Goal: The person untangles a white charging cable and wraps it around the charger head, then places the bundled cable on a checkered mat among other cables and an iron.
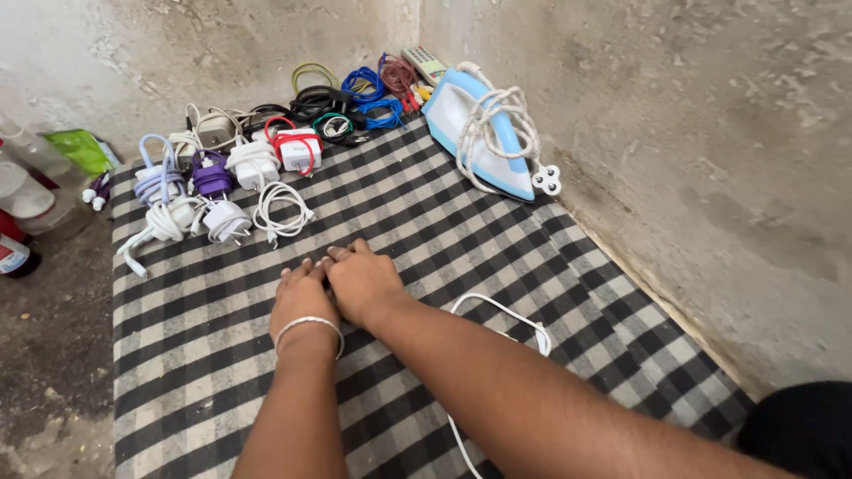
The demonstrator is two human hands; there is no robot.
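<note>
Both hands rest close together, knuckles up, on the checked cloth (222, 355): the left hand (302, 297) and right hand (362, 282) touch at the fingers, which curl down so that I cannot tell whether they pinch anything. A loose white cable (506, 318) runs under the right forearm, well apart from the fingertips. Near ahead lie coiled white chargers (282, 211); an iron (484, 133) leans in the corner. The forearm probably pins that cable, so dragging the arm could tug or kink it, and a forward reach could scatter the neat coils.
</note>
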